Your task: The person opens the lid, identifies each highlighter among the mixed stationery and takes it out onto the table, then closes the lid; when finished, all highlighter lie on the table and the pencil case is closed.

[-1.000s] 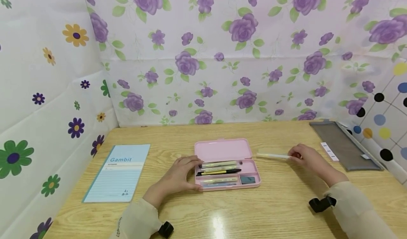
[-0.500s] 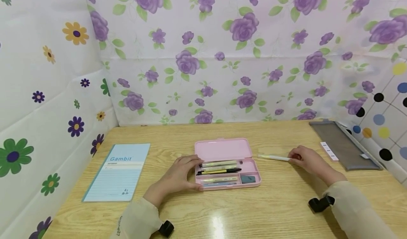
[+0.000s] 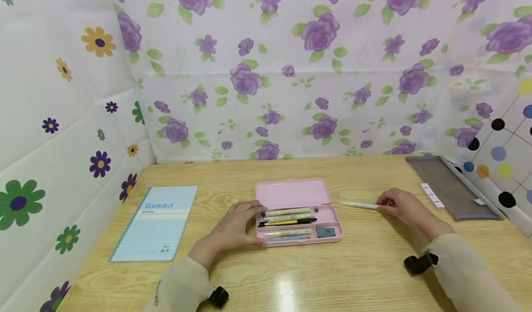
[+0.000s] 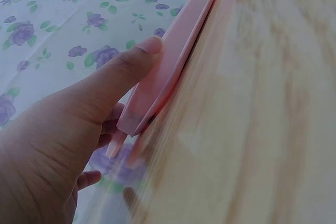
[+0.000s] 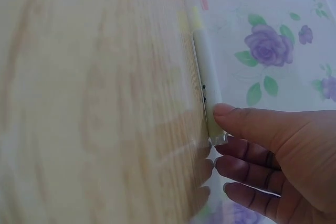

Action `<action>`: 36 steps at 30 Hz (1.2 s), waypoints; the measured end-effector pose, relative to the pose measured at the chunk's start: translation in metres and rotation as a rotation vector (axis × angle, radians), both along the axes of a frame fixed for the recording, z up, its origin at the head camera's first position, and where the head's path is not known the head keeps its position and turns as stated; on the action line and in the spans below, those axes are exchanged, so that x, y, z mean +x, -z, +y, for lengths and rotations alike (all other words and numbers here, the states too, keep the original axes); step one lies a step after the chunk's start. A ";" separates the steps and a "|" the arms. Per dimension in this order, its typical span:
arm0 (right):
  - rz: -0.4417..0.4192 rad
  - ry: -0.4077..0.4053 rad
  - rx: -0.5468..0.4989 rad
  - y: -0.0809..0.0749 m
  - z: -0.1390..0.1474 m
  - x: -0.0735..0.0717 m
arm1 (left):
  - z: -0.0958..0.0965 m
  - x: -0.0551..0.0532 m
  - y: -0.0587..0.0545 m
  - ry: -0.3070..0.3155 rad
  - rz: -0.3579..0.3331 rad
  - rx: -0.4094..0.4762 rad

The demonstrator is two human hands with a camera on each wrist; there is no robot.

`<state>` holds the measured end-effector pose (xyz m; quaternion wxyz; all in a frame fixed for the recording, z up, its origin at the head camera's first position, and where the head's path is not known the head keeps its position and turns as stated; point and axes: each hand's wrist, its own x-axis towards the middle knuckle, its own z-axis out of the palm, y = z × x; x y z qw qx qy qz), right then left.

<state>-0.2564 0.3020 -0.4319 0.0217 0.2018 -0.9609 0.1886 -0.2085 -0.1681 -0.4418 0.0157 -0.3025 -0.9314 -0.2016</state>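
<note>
An open pink pencil case (image 3: 293,193) lies on the table, its lid tilted to the back. My left hand (image 3: 234,226) grips its left end, thumb on the front wall and fingers behind; the left wrist view shows the thumb (image 4: 149,45) on the pink wall. Inside are a black-and-yellow pen (image 3: 291,222), several other pens and a dark grey eraser (image 3: 325,232) in the small compartment. To the right of the case, my right hand (image 3: 403,210) pinches the end of a white marker pen (image 5: 206,66) with a clear, yellow-tinted far end. The pen lies low along the tabletop, pointing at the case.
A blue notebook (image 3: 155,224) lies at the left. At the right back lies a grey mesh pouch (image 3: 453,187), with a white strip (image 3: 432,195) beside it. Flowered cloth (image 3: 266,72) hangs behind the table (image 3: 332,279).
The held end of the marker pen has dropped slightly since one second ago. Both hands otherwise stay in place; the head view has shifted a little.
</note>
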 end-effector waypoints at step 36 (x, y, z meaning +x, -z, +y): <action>0.197 -0.097 -0.009 -0.068 -0.068 0.028 | 0.001 0.000 0.005 -0.004 -0.001 0.031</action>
